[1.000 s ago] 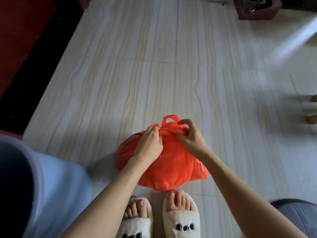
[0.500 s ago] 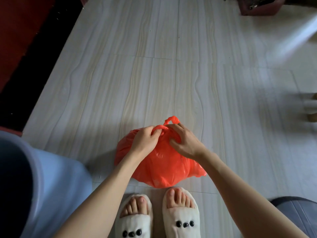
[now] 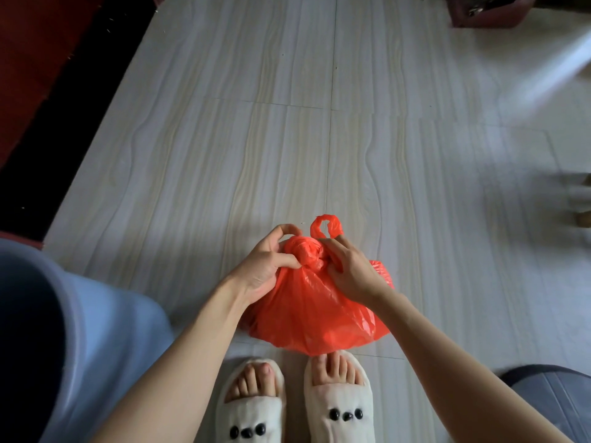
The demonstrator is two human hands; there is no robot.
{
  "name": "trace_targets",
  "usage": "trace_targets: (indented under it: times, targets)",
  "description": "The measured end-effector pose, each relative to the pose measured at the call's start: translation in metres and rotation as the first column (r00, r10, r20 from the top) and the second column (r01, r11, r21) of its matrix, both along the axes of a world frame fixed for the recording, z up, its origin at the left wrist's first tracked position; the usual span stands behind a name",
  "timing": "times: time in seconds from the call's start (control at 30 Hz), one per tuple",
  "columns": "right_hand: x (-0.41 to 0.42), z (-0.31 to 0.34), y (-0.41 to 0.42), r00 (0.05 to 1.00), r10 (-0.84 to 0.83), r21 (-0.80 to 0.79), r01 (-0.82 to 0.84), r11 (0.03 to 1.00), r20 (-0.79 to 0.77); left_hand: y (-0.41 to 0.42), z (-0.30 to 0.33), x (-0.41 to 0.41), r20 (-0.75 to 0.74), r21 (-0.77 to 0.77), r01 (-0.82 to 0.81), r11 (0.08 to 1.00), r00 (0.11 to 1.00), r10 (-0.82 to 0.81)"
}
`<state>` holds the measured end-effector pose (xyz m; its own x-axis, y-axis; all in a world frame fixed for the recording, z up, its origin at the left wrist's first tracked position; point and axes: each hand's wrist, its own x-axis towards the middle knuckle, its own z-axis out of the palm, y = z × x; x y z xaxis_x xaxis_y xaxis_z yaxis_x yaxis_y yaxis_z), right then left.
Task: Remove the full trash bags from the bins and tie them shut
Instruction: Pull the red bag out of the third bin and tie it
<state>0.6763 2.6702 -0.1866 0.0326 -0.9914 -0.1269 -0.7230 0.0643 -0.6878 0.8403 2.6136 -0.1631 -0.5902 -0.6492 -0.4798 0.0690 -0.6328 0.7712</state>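
Orange bag (image 3: 313, 311) sits at lower centre; I see left hand (image 3: 265, 266) and right hand (image 3: 348, 270) pinching its knot (image 3: 305, 255). Thin plastic could tear, or the knot could slip loose.

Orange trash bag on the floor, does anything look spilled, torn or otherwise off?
Nothing stands out. The orange trash bag sits intact on the tiled floor, with no spill around it. The left hand and right hand grip its knotted top; one handle loop sticks up.
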Motion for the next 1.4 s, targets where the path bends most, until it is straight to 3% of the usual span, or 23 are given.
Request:
trace_targets:
  times: [0.27, 0.4, 0.5, 0.7, 0.77, 0.87, 0.93, 1.03, 1.23, 1.4]
  targets:
    - [0.001, -0.001, 0.001, 0.999, -0.036, -0.01, 0.036, 0.999, 0.023, 0.004, -0.001, -0.01, 0.186, -0.308, -0.029, 0.951, 0.978, 0.09]
    - [0.004, 0.005, -0.001, 0.996, -0.043, -0.016, 0.045, 0.999, 0.072, 0.005, 0.003, -0.013, 0.396, -0.619, 0.123, 0.775, 0.902, 0.173]
    - [0.006, 0.006, -0.002, 0.992, -0.062, -0.017, 0.065, 0.998, 0.113, 0.006, 0.003, -0.016, 0.459, -0.698, 0.14, 0.702, 0.841, 0.288]
    - [0.002, 0.003, 0.006, 0.986, -0.129, -0.044, 0.134, 0.99, 0.102, 0.0, 0.0, -0.012, 0.329, -0.576, -0.146, 0.804, 0.859, 0.391]
    - [0.001, 0.004, 0.008, 0.992, -0.117, -0.042, 0.119, 0.992, 0.05, 0.002, -0.002, -0.01, 0.347, -0.605, -0.185, 0.775, 0.815, 0.465]
    - [-0.005, 0.005, 0.007, 0.991, -0.137, -0.042, 0.137, 0.99, -0.005, -0.002, -0.003, -0.006, 0.382, -0.609, -0.325, 0.724, 0.679, 0.627]
    - [-0.009, 0.003, 0.007, 0.99, -0.142, -0.031, 0.141, 0.989, -0.007, -0.006, -0.003, -0.002, 0.395, -0.516, -0.484, 0.707, 0.598, 0.698]
    - [-0.012, -0.001, 0.011, 0.991, -0.132, -0.042, 0.133, 0.99, 0.029, -0.011, -0.005, 0.005, 0.385, -0.254, -0.686, 0.682, 0.575, 0.722]
    - [-0.016, -0.006, 0.014, 0.972, -0.148, -0.228, 0.105, 0.968, -0.182, -0.019, -0.016, 0.019, 0.535, -0.244, -0.742, 0.625, 0.434, 0.725]
    - [-0.031, -0.018, 0.019, 0.947, -0.15, -0.133, 0.117, 0.984, -0.284, -0.014, -0.016, 0.031, 0.6, -0.142, -0.838, 0.527, 0.35, 0.719]
